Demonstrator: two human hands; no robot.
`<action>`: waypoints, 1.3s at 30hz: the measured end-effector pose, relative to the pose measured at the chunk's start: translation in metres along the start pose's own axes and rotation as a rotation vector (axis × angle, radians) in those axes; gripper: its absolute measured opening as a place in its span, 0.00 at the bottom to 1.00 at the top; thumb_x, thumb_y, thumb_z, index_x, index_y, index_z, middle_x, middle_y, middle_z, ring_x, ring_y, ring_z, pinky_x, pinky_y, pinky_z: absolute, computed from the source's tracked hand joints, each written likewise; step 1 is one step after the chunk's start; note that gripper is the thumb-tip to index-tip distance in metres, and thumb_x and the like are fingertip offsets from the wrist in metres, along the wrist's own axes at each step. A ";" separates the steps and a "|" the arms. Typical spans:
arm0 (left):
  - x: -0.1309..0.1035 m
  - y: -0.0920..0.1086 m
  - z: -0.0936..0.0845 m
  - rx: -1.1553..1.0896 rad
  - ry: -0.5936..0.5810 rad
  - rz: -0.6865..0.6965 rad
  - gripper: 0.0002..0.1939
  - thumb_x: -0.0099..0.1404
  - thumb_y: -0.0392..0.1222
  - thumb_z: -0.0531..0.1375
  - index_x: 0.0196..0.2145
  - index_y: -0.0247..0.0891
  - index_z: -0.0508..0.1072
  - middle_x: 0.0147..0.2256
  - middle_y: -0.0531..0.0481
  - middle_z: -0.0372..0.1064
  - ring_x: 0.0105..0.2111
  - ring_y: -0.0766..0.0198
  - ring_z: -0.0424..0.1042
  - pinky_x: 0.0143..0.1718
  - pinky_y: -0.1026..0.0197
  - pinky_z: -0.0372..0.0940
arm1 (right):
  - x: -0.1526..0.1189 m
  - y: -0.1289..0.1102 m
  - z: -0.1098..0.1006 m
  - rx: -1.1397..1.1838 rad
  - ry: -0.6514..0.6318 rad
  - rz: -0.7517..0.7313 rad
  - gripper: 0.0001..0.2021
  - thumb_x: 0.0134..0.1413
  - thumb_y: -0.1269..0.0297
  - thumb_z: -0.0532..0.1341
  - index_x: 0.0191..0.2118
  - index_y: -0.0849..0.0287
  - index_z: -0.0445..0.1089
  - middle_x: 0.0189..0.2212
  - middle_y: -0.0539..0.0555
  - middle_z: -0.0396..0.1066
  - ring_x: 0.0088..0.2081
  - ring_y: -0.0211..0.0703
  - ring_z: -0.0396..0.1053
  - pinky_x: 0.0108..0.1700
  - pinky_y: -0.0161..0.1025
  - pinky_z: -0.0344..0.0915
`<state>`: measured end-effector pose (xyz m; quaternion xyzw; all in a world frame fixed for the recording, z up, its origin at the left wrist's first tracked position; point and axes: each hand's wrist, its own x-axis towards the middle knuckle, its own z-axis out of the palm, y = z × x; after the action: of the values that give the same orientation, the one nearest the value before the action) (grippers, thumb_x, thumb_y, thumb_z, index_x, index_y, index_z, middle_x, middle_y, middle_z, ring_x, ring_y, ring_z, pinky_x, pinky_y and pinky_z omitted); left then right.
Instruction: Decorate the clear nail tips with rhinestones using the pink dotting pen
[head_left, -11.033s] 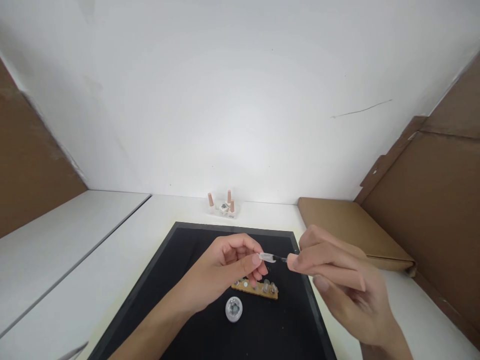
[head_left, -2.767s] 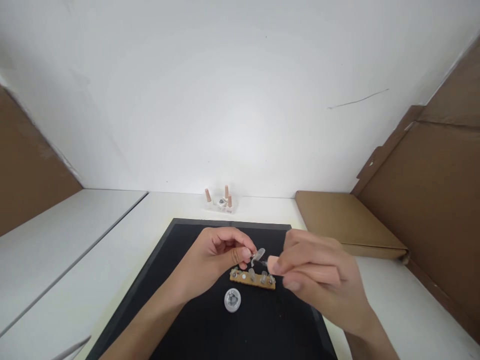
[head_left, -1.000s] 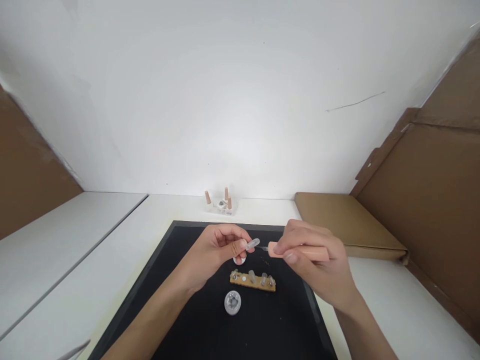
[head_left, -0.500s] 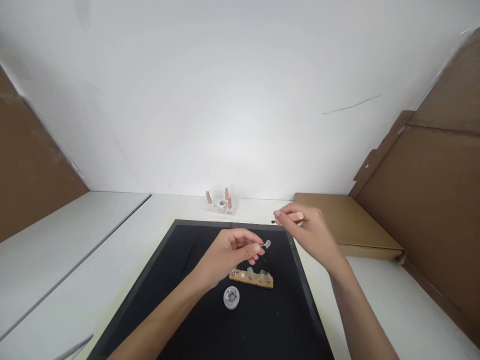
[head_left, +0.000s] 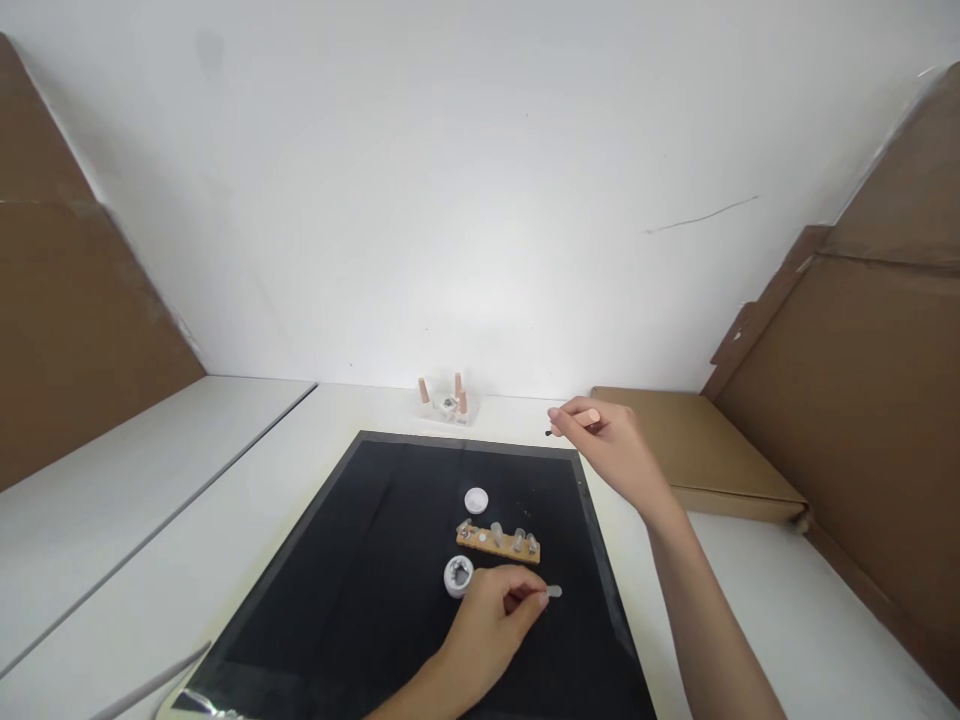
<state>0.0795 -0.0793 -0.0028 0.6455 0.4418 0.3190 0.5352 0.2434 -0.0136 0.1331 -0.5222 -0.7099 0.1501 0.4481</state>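
Note:
My left hand is low over the black mat, its fingertips pinching a small translucent false nail. Just left of those fingers stands a round white jar, open, with something silvery inside. Beyond the hand lies a cork-coloured strip bearing several clear false nails. My right hand is raised above the mat's far right corner. It grips a nail polish brush by its peach cap, the dark bristle tip pointing left, well apart from the false nail.
A white lid rests on the black mat behind the strip. Against the wall, a clear holder carries peach-capped bottles. At right lies a flat cardboard box; cardboard panels stand at both sides.
My left hand has come down and nearer with the false nail, uncovering the white lid. My right hand has barely moved and still grips the brush.

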 end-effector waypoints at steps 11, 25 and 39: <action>-0.011 -0.022 0.008 0.501 0.162 0.134 0.11 0.60 0.29 0.56 0.30 0.37 0.79 0.31 0.44 0.72 0.35 0.57 0.68 0.39 0.56 0.63 | -0.001 0.000 -0.001 0.050 -0.017 -0.011 0.18 0.56 0.54 0.54 0.20 0.58 0.65 0.24 0.52 0.71 0.28 0.40 0.65 0.29 0.36 0.57; -0.046 -0.042 -0.004 0.525 0.145 0.167 0.14 0.62 0.33 0.53 0.36 0.39 0.78 0.32 0.45 0.72 0.31 0.62 0.72 0.33 0.64 0.67 | 0.000 0.000 0.002 0.036 -0.062 -0.004 0.17 0.57 0.56 0.54 0.20 0.59 0.65 0.24 0.50 0.70 0.26 0.38 0.62 0.27 0.36 0.54; -0.037 -0.031 -0.075 0.666 0.422 -0.003 0.21 0.52 0.43 0.64 0.44 0.37 0.73 0.43 0.43 0.70 0.45 0.50 0.65 0.47 0.50 0.61 | -0.004 -0.010 0.012 0.132 -0.291 0.003 0.16 0.56 0.56 0.55 0.24 0.60 0.70 0.18 0.47 0.62 0.20 0.33 0.52 0.22 0.33 0.47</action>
<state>-0.0092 -0.0812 -0.0143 0.7034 0.6224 0.2829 0.1944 0.2279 -0.0176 0.1312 -0.4655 -0.7551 0.2711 0.3736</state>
